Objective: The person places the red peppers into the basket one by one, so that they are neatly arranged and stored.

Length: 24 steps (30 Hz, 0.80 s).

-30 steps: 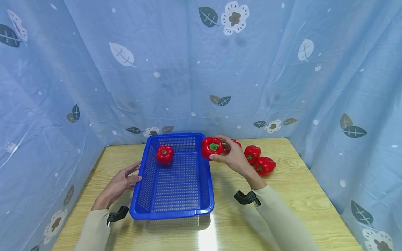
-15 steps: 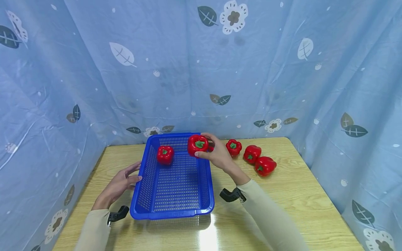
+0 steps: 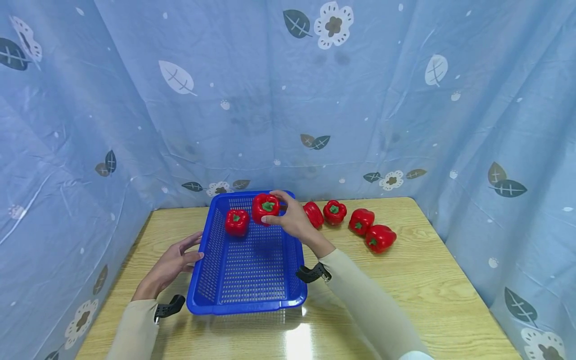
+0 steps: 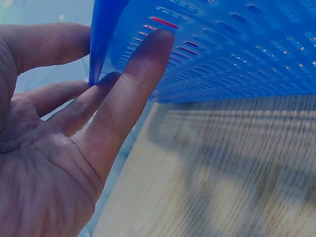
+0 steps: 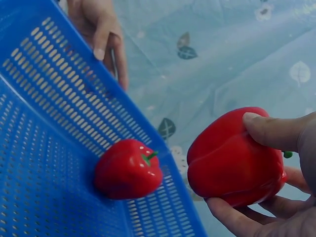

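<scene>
My right hand (image 3: 294, 220) holds a red bell pepper (image 3: 264, 207) with a green stem above the far part of the blue plastic basket (image 3: 252, 306). In the right wrist view, the thumb lies on one side of that bell pepper (image 5: 232, 158) and the fingers on the other. Another red bell pepper (image 3: 236, 222) sits inside the basket near its far left corner. At the basket's left side, my left hand (image 3: 173, 260) grips the rim. The left wrist view has the left hand's fingers (image 4: 123, 98) against the slotted outer side.
Several red bell peppers lie right of the basket on the wooden table (image 3: 396, 300), including one beside the right wrist (image 3: 313, 215), one further right (image 3: 335, 212) and a touching pair (image 3: 380, 238). A blue patterned curtain (image 3: 252, 115) surrounds the table's back and sides.
My right hand has carried the bell pepper left, from the basket's right rim to over its inside. Bell peppers behind the hand came into view. The left hand and basket stayed put.
</scene>
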Tool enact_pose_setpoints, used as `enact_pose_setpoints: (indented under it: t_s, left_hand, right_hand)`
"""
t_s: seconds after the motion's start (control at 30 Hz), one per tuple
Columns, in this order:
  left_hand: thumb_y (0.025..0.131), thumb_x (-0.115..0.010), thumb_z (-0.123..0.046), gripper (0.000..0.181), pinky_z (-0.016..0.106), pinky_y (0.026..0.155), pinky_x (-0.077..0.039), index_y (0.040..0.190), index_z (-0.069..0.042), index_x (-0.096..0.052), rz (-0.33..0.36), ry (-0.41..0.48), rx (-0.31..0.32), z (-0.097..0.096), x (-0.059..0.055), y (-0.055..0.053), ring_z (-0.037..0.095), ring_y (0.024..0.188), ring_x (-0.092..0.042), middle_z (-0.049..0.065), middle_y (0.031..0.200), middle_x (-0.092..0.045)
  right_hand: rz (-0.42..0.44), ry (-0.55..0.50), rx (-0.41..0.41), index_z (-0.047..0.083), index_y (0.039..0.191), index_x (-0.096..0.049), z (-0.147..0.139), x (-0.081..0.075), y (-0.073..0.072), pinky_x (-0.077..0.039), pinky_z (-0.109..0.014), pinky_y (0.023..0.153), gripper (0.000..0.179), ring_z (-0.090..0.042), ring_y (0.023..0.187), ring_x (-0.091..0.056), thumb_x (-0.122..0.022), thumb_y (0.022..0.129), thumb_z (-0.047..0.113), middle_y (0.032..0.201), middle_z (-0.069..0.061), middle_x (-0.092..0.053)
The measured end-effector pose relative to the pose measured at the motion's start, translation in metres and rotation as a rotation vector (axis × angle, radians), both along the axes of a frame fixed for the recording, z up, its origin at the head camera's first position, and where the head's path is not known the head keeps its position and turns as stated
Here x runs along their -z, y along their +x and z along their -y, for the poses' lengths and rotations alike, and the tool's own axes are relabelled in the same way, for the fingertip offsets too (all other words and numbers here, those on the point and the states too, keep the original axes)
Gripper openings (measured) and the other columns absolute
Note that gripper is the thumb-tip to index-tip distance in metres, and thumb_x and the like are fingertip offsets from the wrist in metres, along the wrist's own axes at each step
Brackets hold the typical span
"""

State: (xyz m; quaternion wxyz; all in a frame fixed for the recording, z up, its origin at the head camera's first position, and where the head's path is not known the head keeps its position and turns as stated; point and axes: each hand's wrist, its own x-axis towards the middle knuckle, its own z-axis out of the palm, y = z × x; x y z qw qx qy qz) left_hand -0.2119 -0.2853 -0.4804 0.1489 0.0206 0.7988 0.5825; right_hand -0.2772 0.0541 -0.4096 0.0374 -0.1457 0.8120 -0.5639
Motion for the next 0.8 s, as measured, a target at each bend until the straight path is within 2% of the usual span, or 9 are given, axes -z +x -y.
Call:
enact_pose_setpoints:
  t_s: [0.17, 0.4, 0.63, 0.8]
  left_hand:
    - [0.094, -0.065, -0.022, 0.075, 0.049, 0.086, -0.056, 0.157, -0.017, -0.024, 0.000, -0.011, -0.006, -0.001, 0.000, 0.000, 0.033, 0.112, -0.065, 0.020, 0.160, -0.026]
    - [0.094, -0.065, -0.023, 0.075, 0.049, 0.086, -0.057, 0.157, -0.017, -0.024, 0.005, -0.021, -0.012, -0.001, 0.000, -0.001, 0.033, 0.111, -0.065, 0.020, 0.160, -0.026]
    - [0.094, -0.065, -0.022, 0.075, 0.049, 0.086, -0.056, 0.157, -0.017, -0.024, 0.005, -0.026, -0.010, -0.001, -0.001, -0.002, 0.033, 0.112, -0.064, 0.020, 0.160, -0.026]
    - [0.094, -0.064, -0.022, 0.075, 0.048, 0.086, -0.056, 0.157, -0.017, -0.024, 0.003, -0.019, -0.004, -0.001, -0.002, -0.002, 0.033, 0.112, -0.065, 0.020, 0.160, -0.026]
  right_hand:
    - [0.020, 0.030, 0.025, 0.021, 0.141, -0.049, 0.013, 0.006, -0.008, -0.056, -0.040, 0.092, 0.071, -0.028, 0.122, -0.056, -0.083, 0.079, 0.020, 0.141, -0.006, -0.054]
    - [0.064, 0.100, 0.107, 0.020, 0.141, -0.049, 0.028, 0.013, -0.019, -0.054, -0.042, 0.096, 0.071, -0.027, 0.122, -0.057, -0.083, 0.079, 0.021, 0.142, -0.008, -0.054]
    - [0.098, 0.107, 0.183, 0.018, 0.140, -0.050, 0.039, 0.025, -0.031, -0.053, -0.042, 0.097, 0.070, -0.028, 0.121, -0.058, -0.084, 0.078, 0.020, 0.141, -0.009, -0.056]
    - [0.117, 0.116, 0.196, 0.016, 0.139, -0.051, 0.043, 0.034, -0.038, -0.054, -0.042, 0.096, 0.070, -0.028, 0.119, -0.059, -0.084, 0.077, 0.018, 0.137, -0.010, -0.058]
